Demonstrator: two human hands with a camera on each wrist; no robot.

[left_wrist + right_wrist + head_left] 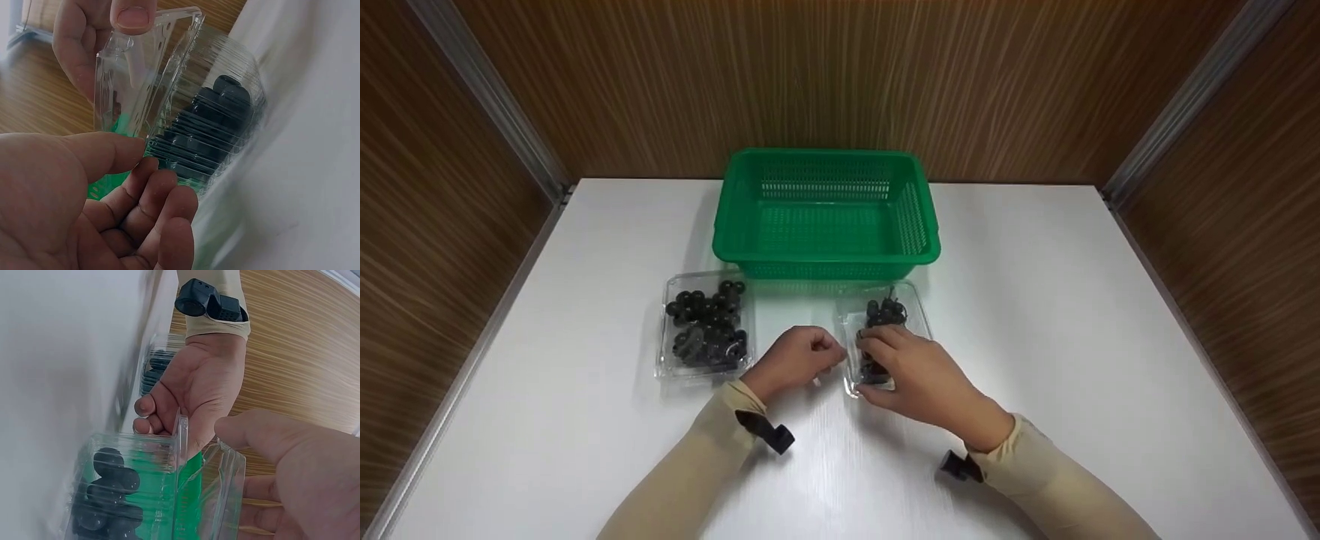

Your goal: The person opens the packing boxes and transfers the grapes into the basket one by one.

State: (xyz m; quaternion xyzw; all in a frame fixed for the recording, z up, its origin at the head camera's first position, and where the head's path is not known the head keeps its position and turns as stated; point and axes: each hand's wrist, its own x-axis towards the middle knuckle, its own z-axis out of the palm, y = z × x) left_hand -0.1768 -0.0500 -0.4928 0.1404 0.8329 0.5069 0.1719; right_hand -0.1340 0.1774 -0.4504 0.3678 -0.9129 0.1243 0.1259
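A clear plastic clamshell box (913, 304) stands on the right with a bunch of dark grapes (222, 112) in its base. Its lid (230, 475) is tilted partly up from the base. My left hand (801, 358) pinches the near rim of the base between thumb and index finger, the other fingers curled below. The lid's edge is held by my right hand (922, 375), thumb on one side and fingers on the other. In the head view that hand covers part of the grapes. To the left, a second clear clamshell box (666, 330) holds more dark grapes (709, 330).
Behind both boxes stands a green perforated plastic basket (826, 259). Everything sits on a white table (1035, 315), with wood-grain panels (840, 82) at the back and on both sides. Each wrist carries a small black camera (780, 437).
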